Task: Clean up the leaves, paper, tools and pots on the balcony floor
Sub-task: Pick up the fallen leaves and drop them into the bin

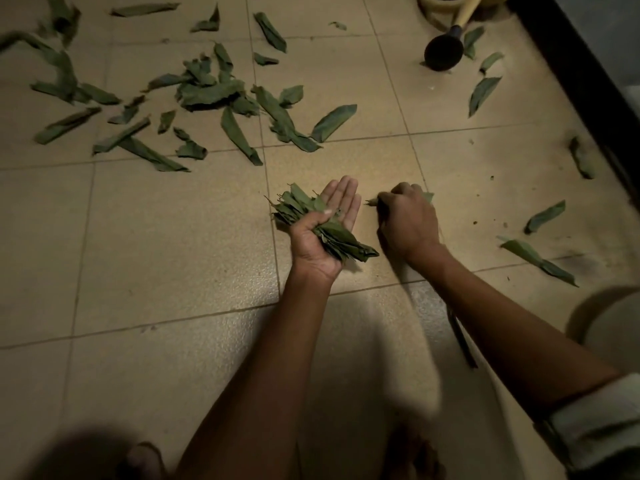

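Left hand (320, 233) pins a leaf bundle (311, 220) under its thumb, fingers straight, at frame centre, so leaves could slip while the right hand (405, 220) apparently pinches a floor leaf (372, 201).

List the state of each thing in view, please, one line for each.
Left hand: palm up, thumb pinning a bundle of leaves.
Leaf bundle: stacked, held off the floor.
Right hand: fingers curled round a leaf.
Scattered leaves: loose on the floor tiles.
Black-headed tool: on the floor.
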